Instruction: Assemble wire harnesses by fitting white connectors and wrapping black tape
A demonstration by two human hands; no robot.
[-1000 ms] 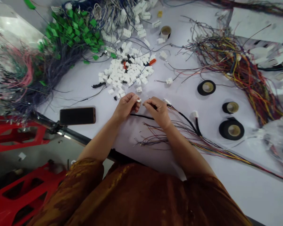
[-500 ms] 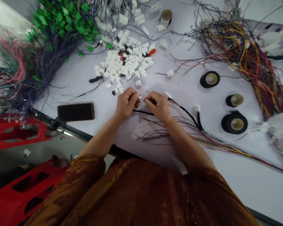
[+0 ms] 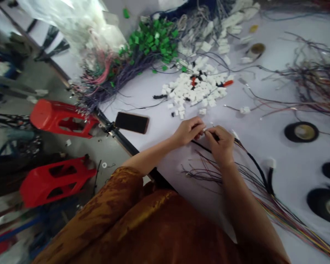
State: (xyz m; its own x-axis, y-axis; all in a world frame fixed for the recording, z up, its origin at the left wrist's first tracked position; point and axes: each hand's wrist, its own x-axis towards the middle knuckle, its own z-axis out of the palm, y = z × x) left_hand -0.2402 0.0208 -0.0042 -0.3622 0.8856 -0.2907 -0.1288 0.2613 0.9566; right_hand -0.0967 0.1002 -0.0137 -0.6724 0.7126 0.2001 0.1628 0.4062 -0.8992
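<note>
My left hand (image 3: 189, 131) is closed in a pinch on a small white connector housing (image 3: 204, 129), mostly hidden by the fingertips. My right hand (image 3: 220, 143) meets it from the right, its thumb and finger pinched on a thin wire end that barely shows. From behind the right hand a black-taped wire harness (image 3: 253, 160) runs down to the right. Loose wire ends (image 3: 200, 171) of the harness spread on the table below the hands. Beyond the fingers lies a heap of white connector housings (image 3: 195, 88).
A phone (image 3: 132, 123) lies left of the hands, near the table edge. Black tape rolls (image 3: 301, 132) sit to the right. Wire bundles with green tags (image 3: 154, 40) and a multicoloured wire pile (image 3: 319, 80) lie farther back. Red stools (image 3: 57, 179) stand on the floor at left.
The view has swung left, so the table contents appear farther right and more floor shows. My fingertips have come together, the right hand's wire end now at the connector housing.
</note>
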